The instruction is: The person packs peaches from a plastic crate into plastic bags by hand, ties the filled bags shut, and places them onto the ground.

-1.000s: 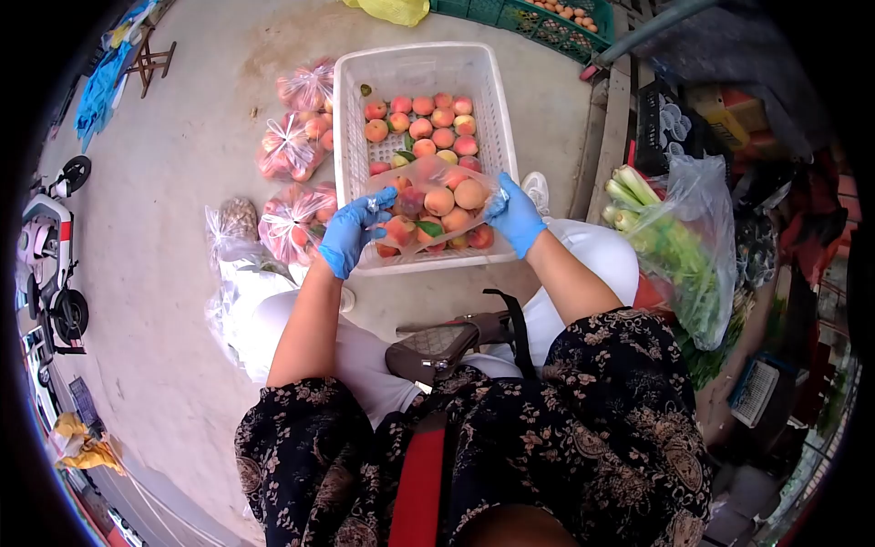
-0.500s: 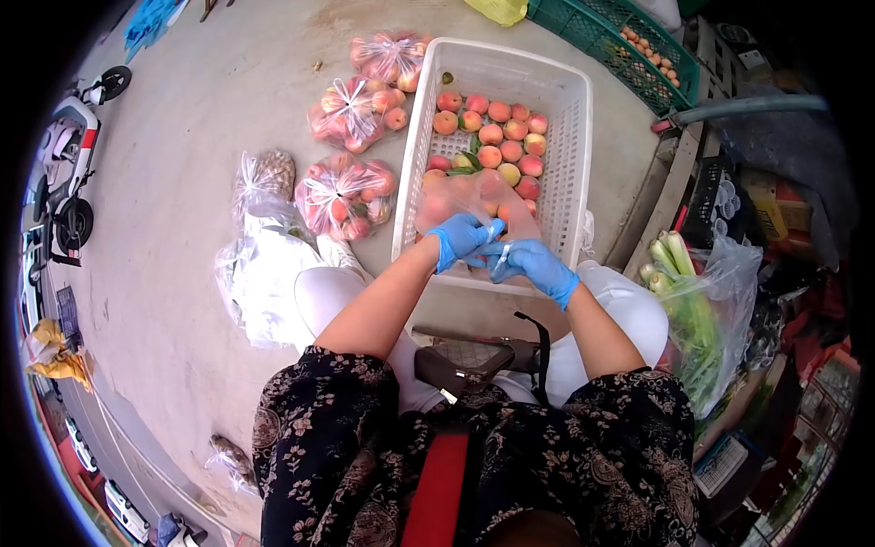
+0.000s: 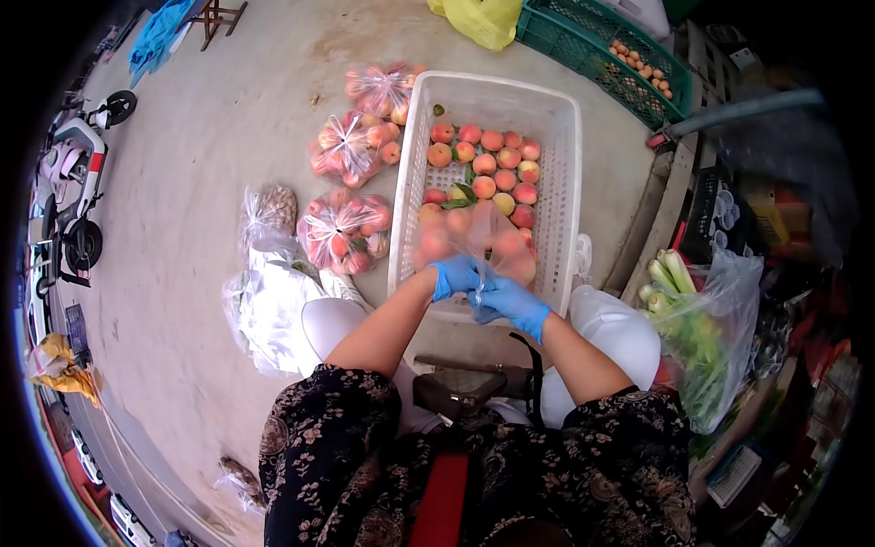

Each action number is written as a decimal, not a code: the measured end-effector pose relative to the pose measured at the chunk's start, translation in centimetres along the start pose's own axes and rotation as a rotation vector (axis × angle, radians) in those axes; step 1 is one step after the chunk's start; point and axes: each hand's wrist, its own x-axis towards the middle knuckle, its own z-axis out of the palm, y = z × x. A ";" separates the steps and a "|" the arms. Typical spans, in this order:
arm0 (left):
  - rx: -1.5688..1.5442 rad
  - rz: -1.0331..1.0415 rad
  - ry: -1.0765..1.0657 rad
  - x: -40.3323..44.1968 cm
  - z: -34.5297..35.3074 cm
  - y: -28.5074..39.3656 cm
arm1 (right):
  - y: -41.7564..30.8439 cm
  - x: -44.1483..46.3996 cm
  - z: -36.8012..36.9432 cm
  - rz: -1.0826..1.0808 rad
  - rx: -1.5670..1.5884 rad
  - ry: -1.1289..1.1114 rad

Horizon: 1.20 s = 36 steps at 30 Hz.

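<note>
Blue gloves cover both hands, which meet at the near edge of a white crate [image 3: 571, 164]. My left hand [image 3: 458, 276] is closed on the gathered neck of a clear plastic bag [image 3: 492, 239] with peaches inside. Pressed against it from the right, my right hand [image 3: 512, 304] is closed on the same bag neck. The bag's body rests over the near part of the crate. Loose peaches [image 3: 484, 163] with a few green leaves lie on the crate's floor beyond the bag.
Three tied bags of peaches [image 3: 347, 146] stand left of the crate. White plastic bags [image 3: 273, 310] lie by my left leg. Bagged green vegetables [image 3: 697, 328] are at the right. A green crate with eggs [image 3: 638, 68] and a yellow bag [image 3: 483, 20] are beyond.
My hands were apart, holding the bag's two sides open; they have come together at its neck, and the bag is now gathered. The view has shifted too.
</note>
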 end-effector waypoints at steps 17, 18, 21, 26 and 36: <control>-1.665 -0.160 0.898 3.5 -1.5 -5.4 | 4.8 8.4 -7.7 -0.212 1.423 0.220; -1.659 -0.144 0.936 3.8 -1.9 -6.5 | 4.3 8.2 -7.7 -0.183 1.472 0.322; -1.138 -0.192 0.954 3.9 -3.8 -9.8 | 4.2 9.5 -8.8 -0.079 1.720 0.471; 0.896 -0.477 0.562 2.5 -4.3 -11.7 | 4.7 11.7 -11.8 0.252 2.032 0.612; 4.012 -1.665 -1.005 3.4 -3.1 -11.1 | 2.8 9.8 -10.6 0.031 1.081 -0.022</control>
